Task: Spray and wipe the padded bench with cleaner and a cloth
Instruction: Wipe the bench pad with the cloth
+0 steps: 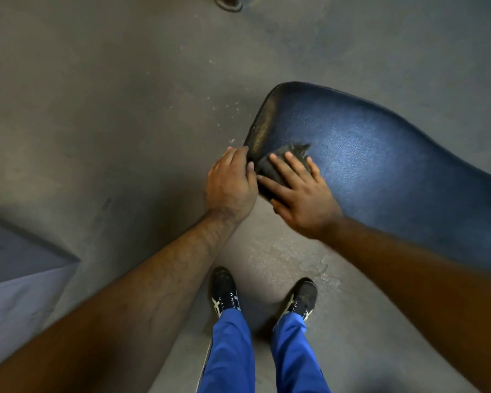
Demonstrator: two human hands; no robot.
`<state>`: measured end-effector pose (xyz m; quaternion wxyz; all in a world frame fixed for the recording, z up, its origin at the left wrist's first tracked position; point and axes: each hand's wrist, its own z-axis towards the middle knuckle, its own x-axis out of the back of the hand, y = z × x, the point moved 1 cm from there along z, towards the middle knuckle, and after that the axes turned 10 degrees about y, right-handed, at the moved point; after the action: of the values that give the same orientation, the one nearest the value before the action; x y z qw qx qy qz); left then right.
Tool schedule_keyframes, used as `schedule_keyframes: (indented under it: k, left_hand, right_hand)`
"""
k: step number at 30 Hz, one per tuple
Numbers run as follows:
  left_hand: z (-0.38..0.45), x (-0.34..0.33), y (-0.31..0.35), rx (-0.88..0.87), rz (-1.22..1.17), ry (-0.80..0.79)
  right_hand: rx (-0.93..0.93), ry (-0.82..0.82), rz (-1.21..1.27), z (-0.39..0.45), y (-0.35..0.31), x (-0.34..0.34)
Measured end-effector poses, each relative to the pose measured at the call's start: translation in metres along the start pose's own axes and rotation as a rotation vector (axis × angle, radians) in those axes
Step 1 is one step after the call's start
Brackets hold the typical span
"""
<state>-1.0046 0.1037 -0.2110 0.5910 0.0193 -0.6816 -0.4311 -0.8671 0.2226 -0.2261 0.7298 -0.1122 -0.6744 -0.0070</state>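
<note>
The padded bench [380, 171], upholstered in dark blue textured vinyl, ran from the middle of the view out to the right edge, its rounded end nearest the person. A dark grey cloth [281, 163] lay bunched on the padding close to that rounded end, one ragged corner sticking up toward the far side. The right hand [301, 197] was spread flat on top of the cloth, fingers extended and splayed, palm pressing it down onto the vinyl rather than gripping it. The left hand [230, 185] rested just beside it at the bench's end, fingers curled over the black edge of the pad; its thumb side was close against the cloth, though whether it touched the cloth could not be told. Both forearms were bare and reached in from the lower corners. Below the hands stood the person's legs in bright blue trousers [230, 353] and dark lace-up trainers [224, 290] with pale stripes, planted on a grey concrete floor [111, 109] marked with pale specks and a scuffed patch near the feet. A grey slab-like surface [17, 259] jutted in from the left edge, and the toe of another dark shoe [228, 2] showed at the top edge. No spray bottle was in view.
</note>
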Motion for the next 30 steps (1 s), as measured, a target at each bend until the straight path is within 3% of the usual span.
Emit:
schedule_keyframes:
  k: [1, 2, 4, 5, 9, 10, 13, 14, 17, 18, 19, 21, 22, 23, 26, 27, 28, 30]
  left_hand:
    - [0.002, -0.002, 0.004, -0.003, -0.007, 0.003]
    - [0.004, -0.003, 0.008, -0.01, -0.016, 0.009]
    - [0.01, -0.008, 0.016, -0.026, -0.027, 0.014]
    - [0.012, -0.011, 0.018, -0.028, -0.032, 0.012]
    - [0.018, -0.022, 0.029, -0.016, -0.045, -0.01]
    - [0.019, -0.025, 0.031, -0.022, -0.052, -0.012]
    - [0.021, -0.033, 0.034, -0.044, -0.062, -0.007]
    - [0.023, -0.036, 0.036, -0.052, -0.059, -0.005]
    - [0.026, -0.045, 0.044, -0.027, 0.004, 0.03]
    - [0.027, -0.048, 0.046, -0.012, 0.027, 0.044]
    - [0.028, -0.051, 0.048, -0.008, 0.039, 0.048]
    - [0.027, -0.057, 0.051, -0.031, 0.061, 0.059]
    - [0.026, -0.06, 0.052, -0.051, 0.074, 0.072]
    - [0.026, -0.063, 0.054, -0.063, 0.082, 0.087]
    - [0.025, -0.068, 0.062, -0.061, 0.1, 0.112]
    - [0.024, -0.07, 0.065, -0.08, 0.107, 0.108]
    - [0.024, -0.072, 0.069, -0.113, 0.11, 0.099]
    - [0.024, -0.077, 0.076, -0.163, 0.118, 0.062]
  right_hand:
    - [0.013, -0.001, -0.002, 0.004, 0.018, 0.005]
    - [-0.105, 0.016, 0.001, 0.011, 0.033, 0.006]
    - [-0.523, 0.048, 0.013, 0.027, 0.039, 0.004]
    - [-0.567, 0.052, 0.019, 0.03, 0.027, 0.004]
    - [-0.002, -0.045, 0.074, 0.009, 0.029, 0.007]
    - [-0.029, -0.032, 0.056, 0.015, 0.047, 0.011]
    - [-0.572, 0.017, 0.059, 0.047, 0.07, 0.011]
    - [-0.588, 0.016, 0.071, 0.053, 0.063, 0.011]
    - [-0.148, -0.034, 0.131, 0.038, 0.06, 0.009]
    - [-0.102, -0.028, 0.117, 0.037, 0.075, 0.012]
    - [-0.182, 0.009, 0.08, 0.042, 0.095, 0.014]
    - [-0.59, 0.061, 0.051, 0.061, 0.116, 0.016]
    - [-0.694, 0.042, 0.052, 0.071, 0.113, 0.015]
    - [-0.63, 0.023, 0.068, 0.076, 0.103, 0.014]
    - [-0.151, -0.045, 0.143, 0.062, 0.101, 0.014]
    - [-0.135, -0.029, 0.126, 0.061, 0.117, 0.017]
    - [-0.255, 0.013, 0.083, 0.064, 0.134, 0.017]
    - [-0.739, 0.061, 0.064, 0.075, 0.147, 0.018]
